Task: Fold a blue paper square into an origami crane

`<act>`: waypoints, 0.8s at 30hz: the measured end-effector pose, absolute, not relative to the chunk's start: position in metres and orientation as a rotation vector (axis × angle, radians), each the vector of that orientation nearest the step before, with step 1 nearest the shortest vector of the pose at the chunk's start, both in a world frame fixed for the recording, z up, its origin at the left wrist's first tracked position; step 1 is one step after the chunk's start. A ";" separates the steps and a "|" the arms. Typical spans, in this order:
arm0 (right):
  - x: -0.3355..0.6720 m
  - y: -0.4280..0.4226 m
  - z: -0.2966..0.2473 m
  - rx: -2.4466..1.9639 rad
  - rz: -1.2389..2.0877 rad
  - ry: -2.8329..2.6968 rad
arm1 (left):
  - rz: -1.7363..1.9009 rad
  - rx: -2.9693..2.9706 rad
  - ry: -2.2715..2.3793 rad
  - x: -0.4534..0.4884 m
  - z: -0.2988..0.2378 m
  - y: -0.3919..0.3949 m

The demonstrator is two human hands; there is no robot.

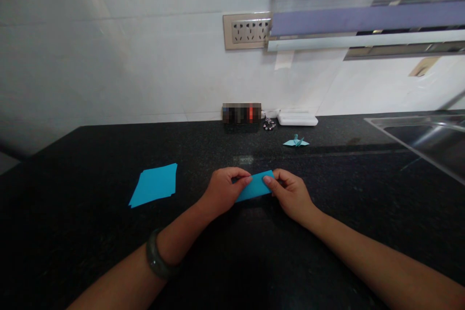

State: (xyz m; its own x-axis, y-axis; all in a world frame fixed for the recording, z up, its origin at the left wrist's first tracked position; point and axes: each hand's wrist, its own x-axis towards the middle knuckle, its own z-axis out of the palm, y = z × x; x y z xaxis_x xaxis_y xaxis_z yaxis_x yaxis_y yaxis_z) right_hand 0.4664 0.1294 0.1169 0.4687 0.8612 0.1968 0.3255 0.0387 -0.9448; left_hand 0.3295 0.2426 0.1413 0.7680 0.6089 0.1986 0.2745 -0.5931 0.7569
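Observation:
A folded strip of blue paper lies on the black counter in front of me. My left hand pinches its left end, fingers curled over the paper. My right hand pinches its right end with thumb and fingers. A dark bangle sits on my left wrist. A small stack of blue paper sheets lies flat to the left of my hands. Farther back on the right stands a small folded blue paper crane.
A steel sink is set into the counter at the right. Against the white wall sit a white flat box, a small dark round object and a blurred item. A wall socket and a window blind are above.

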 end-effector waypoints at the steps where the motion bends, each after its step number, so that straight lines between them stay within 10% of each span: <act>1: 0.467 0.129 0.117 -1.539 0.570 -1.071 | 0.582 2.220 0.652 0.330 0.141 0.242; 24: 0.467 0.129 0.113 -1.619 0.457 -1.178 | 0.554 2.311 0.617 0.329 0.142 0.242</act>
State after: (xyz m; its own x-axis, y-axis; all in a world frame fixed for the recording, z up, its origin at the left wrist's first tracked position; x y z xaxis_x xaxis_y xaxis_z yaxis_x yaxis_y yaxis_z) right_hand 0.4675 0.1292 0.1131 0.4460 0.8590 0.2515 0.4648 0.0178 -0.8852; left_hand 0.3289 0.2417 0.1423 0.7977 0.5625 0.2173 0.2768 -0.6617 0.6968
